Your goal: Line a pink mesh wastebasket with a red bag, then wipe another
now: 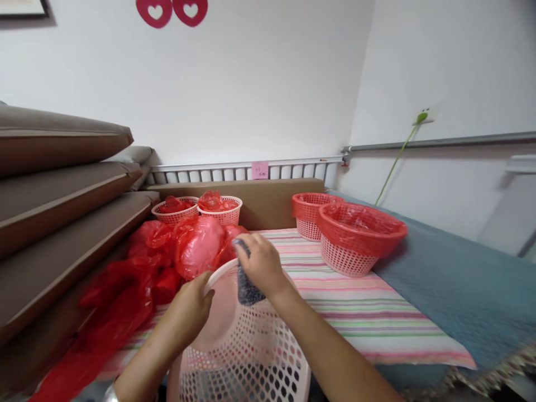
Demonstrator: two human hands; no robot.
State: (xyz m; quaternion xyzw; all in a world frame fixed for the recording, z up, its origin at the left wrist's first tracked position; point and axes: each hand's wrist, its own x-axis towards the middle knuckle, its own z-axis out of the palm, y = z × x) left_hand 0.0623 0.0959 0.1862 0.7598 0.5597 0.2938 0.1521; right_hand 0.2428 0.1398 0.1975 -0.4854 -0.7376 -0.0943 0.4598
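A pale pink perforated plastic basket (251,352) is tipped toward me, its solid round base facing up and left. My left hand (190,310) is closed on the rim of that base and holds the basket steady. My right hand (262,265) is closed on a dark grey cloth (247,287) and presses it against the basket's upper edge. A heap of red plastic bags (184,245) lies just behind both hands.
Two small baskets with red bags (196,207) stand at the back. Two red-lined baskets (355,231) sit at the right on a striped cloth (368,312). Brown cushions (54,195) are stacked at left. Blue bedding (460,290) spreads to the right.
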